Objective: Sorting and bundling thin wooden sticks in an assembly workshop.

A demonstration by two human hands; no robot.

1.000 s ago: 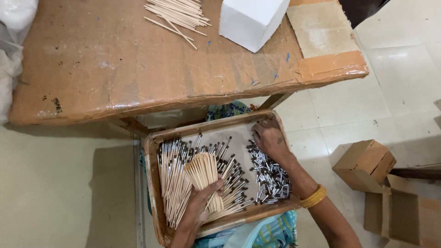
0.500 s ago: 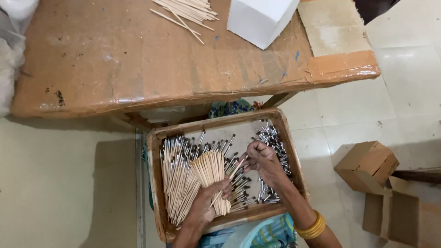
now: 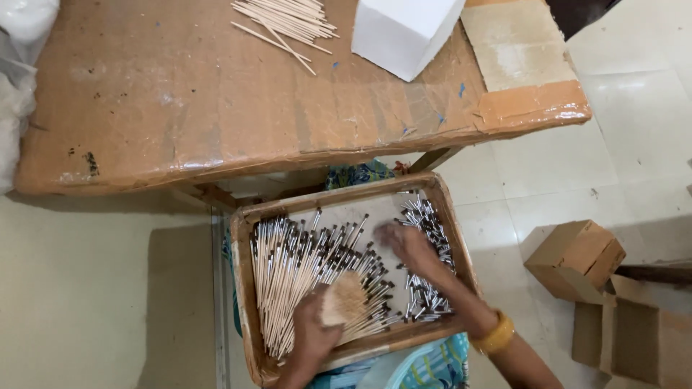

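A shallow cardboard tray (image 3: 242,288) rests on my lap, full of thin wooden sticks with dark and silvery tips (image 3: 295,266). A heap of small silvery metal caps (image 3: 429,288) lies along its right side. My left hand (image 3: 313,335) grips a bundle of the wooden sticks (image 3: 344,301), their bare ends pointing up at me. My right hand (image 3: 404,245) is blurred, fingers spread low over the tray's middle, between the sticks and the caps; whether it holds anything I cannot tell. A yellow bangle (image 3: 494,335) sits on my right wrist.
A cardboard-covered table (image 3: 216,115) stands just beyond the tray, carrying a pile of bare wooden sticks (image 3: 285,20) and a white block (image 3: 404,29). Small cardboard boxes (image 3: 577,256) sit on the tiled floor at right. White plastic bags (image 3: 18,72) lie at the far left.
My right hand has moved from the tray's far right corner toward its middle. The bundle in my left hand has tipped up so that its ends face me.
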